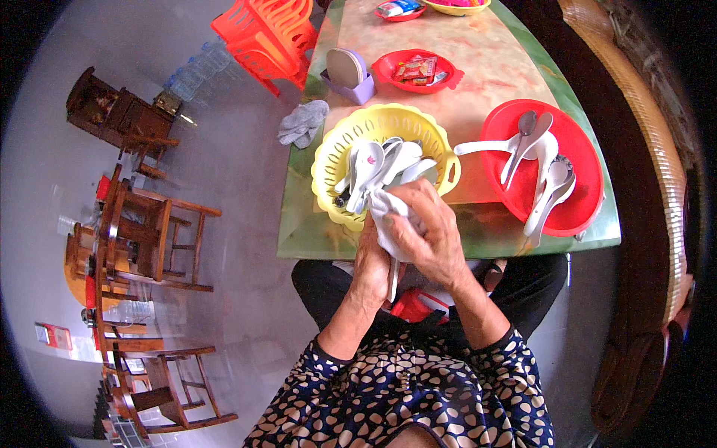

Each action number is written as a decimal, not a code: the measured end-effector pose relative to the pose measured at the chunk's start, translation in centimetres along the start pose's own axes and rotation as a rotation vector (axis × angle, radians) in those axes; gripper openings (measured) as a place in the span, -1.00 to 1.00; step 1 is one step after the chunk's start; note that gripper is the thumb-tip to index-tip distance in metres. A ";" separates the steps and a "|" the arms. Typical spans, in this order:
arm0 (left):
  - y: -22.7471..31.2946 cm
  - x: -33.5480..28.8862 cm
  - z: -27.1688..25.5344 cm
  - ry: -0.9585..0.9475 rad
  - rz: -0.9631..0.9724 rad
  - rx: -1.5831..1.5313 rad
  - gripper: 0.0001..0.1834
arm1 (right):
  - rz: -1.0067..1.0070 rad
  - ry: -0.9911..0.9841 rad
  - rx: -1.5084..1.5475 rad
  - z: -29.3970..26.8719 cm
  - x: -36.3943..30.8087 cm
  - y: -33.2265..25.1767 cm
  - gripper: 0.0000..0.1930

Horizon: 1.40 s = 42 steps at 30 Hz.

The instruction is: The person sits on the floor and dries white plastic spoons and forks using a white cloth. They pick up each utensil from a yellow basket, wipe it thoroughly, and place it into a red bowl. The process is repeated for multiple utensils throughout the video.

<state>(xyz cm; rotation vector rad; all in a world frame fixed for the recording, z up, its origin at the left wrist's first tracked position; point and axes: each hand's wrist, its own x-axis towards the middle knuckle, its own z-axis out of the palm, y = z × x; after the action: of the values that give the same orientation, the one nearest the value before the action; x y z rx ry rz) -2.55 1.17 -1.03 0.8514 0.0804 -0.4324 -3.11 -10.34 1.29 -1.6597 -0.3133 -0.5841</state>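
Observation:
Over the table's near edge, my two hands are together. My right hand [433, 231] is closed on a white cloth [388, 216] and presses it against my left hand [371, 261]. My left hand grips what looks like a white spoon; only its handle [393, 281] shows below the fingers, and the cloth and hands hide the rest. Just beyond them stands a yellow slotted basket [326, 160] with several white spoons [367, 166] in it. To the right, a red basin [586, 157] holds white spoons [557, 183], metal spoons [527, 124] and a white ladle [489, 146].
Past the basket are a red dish [382, 69] with small packets and a lilac holder [358, 91] with oval pieces. A grey cloth [303, 124] lies at the table's left edge. Orange plastic chairs [269, 37] and wooden chairs [160, 239] stand left; a wooden bench [635, 134] stands right.

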 end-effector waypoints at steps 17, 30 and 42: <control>1.2 -0.2 0.2 -0.147 0.188 0.278 -0.18 | 0.000 -0.077 -0.025 -0.4 -3.4 -1.6 -0.62; 1.4 1.2 -0.6 -0.091 0.379 0.303 -0.33 | 0.124 -0.089 0.023 1.5 -3.8 -1.9 -0.64; 0.5 0.0 -1.6 -0.222 0.372 0.552 -0.32 | -0.105 -0.044 -0.281 2.0 -1.3 -2.9 -0.63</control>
<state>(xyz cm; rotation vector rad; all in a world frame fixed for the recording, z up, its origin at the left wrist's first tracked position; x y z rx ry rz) -2.22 2.67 -1.68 1.3231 -0.4152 -0.1924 -5.28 -7.75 2.85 -1.9372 -0.3648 -0.6950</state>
